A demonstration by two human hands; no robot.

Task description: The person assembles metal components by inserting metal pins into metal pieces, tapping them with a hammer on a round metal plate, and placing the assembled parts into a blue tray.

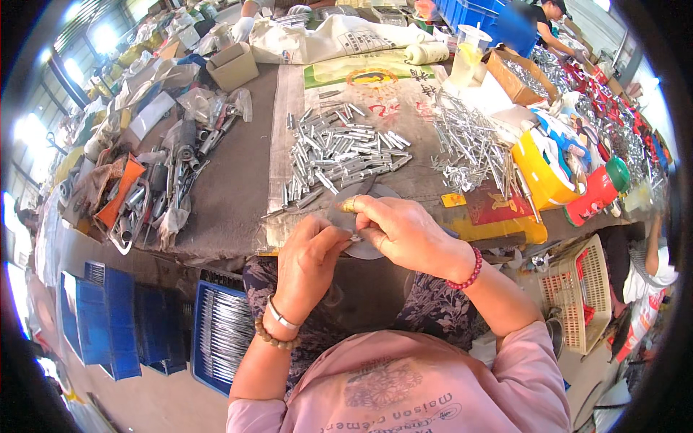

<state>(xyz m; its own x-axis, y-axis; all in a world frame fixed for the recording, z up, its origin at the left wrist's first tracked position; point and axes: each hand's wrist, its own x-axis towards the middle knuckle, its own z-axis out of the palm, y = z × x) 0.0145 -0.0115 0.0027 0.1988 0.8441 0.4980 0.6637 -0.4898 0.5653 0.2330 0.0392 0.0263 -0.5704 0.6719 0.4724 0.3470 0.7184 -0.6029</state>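
Observation:
Both hands meet over a grey round disc [369, 249] at the table's front edge. My left hand [309, 261] is closed in a pinch beside the disc. My right hand [413, 232] is closed too, its fingertips almost touching the left ones, with a yellowish wrap on one finger. A tiny silvery bit [355, 237] shows between the fingertips; its kind is too small to tell. Just beyond the hands lies a loose heap of short metal tubes [339, 151]. Thin metal rods [473, 137] form another heap to the right.
Tools and metal parts [173, 166] clutter the table's left side. A yellow container [545, 169], a red jar with green lid [598, 191] and a cardboard box [521, 76] stand right. Below are a blue crate of rods [216, 335] and a cream basket [574, 296]. A person [550, 29] works far right.

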